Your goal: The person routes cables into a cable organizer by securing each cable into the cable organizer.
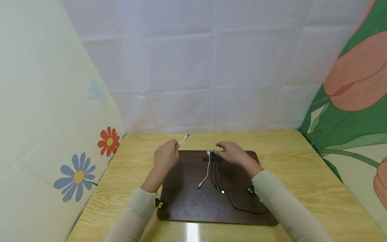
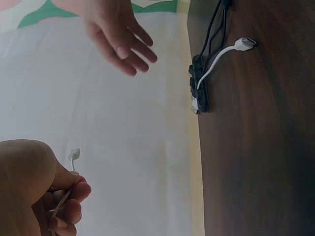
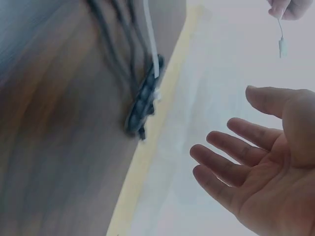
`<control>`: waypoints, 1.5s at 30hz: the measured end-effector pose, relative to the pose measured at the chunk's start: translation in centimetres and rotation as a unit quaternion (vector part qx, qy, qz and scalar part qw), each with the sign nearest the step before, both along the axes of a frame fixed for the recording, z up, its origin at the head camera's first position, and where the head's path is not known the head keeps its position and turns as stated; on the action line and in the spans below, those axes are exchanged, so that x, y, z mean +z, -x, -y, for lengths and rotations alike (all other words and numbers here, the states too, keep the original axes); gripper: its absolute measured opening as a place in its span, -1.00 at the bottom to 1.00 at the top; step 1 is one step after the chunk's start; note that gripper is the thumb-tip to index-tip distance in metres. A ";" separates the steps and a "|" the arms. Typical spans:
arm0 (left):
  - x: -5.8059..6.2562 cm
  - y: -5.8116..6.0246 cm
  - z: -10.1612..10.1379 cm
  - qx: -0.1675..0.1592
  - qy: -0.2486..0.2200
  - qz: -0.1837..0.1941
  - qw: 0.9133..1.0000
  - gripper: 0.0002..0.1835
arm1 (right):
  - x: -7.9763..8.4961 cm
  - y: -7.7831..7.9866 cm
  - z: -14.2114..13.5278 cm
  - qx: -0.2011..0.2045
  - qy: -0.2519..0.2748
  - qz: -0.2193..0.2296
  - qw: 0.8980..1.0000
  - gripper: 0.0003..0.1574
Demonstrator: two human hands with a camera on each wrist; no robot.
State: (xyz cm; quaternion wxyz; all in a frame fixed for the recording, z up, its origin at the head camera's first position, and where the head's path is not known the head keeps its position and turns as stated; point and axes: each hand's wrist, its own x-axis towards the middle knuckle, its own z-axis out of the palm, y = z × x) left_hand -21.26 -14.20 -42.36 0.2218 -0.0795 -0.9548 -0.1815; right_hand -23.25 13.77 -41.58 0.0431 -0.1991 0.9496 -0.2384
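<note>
My left hand (image 1: 166,155) pinches a short white USB cable (image 1: 183,138) between thumb and fingers, with one plug sticking up past the fingertips. In the left wrist view part of that cable runs down inside the curled fingers. My right hand (image 1: 232,154) holds nothing; its fingers are spread and slightly bent in the right wrist view. It hovers near a black cable clip strip (image 3: 143,98) at the board's far edge. Another white cable (image 1: 208,170) and several black cables (image 1: 215,174) sit in the strip, their ends lying on the dark brown board (image 1: 184,201).
The board lies on a light wood table (image 1: 127,174). A white sheet (image 1: 181,67) hangs behind the table. Flower-patterned sheets stand at the left (image 1: 45,117) and right. One black cable (image 1: 242,210) trails toward the board's right side, under my right forearm.
</note>
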 end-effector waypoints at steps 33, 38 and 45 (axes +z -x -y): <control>0.4 -0.8 -4.7 -0.063 0.005 -0.042 0.997 -0.86 | 2.1 1.7 5.7 -0.038 0.313 0.032 0.949 -0.70; -0.4 -1.1 -4.9 -0.074 0.030 -0.046 0.996 -0.86 | 1.7 2.5 5.7 -0.083 0.346 0.054 0.933 -0.75; -2.0 -2.1 -5.1 -0.087 0.061 -0.038 0.994 -0.83 | 0.6 3.6 5.0 -0.119 0.343 0.075 0.929 -0.79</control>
